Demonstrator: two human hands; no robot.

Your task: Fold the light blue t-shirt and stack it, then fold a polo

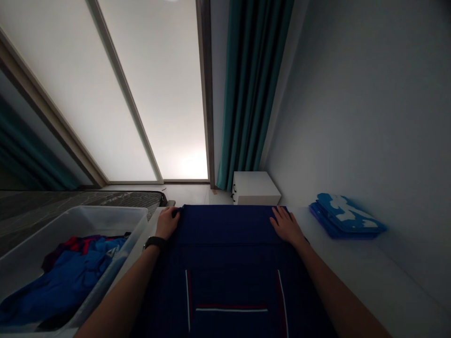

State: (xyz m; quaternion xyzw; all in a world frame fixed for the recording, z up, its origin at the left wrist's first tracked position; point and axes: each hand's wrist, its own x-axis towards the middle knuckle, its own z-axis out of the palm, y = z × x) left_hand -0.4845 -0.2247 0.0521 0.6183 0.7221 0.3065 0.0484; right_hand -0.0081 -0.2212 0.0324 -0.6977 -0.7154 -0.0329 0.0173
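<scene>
A dark navy garment with white and red stripes lies spread flat on a white table in front of me. My left hand rests at its far left corner, fingers curled over the edge of the cloth. My right hand lies flat on the far right corner, fingers stretched out. A black watch sits on my left wrist.
A translucent plastic bin at the left holds blue and red clothes. A folded blue and white garment lies at the right by the wall. Beyond the table stand a small white cabinet, a teal curtain and a bright window.
</scene>
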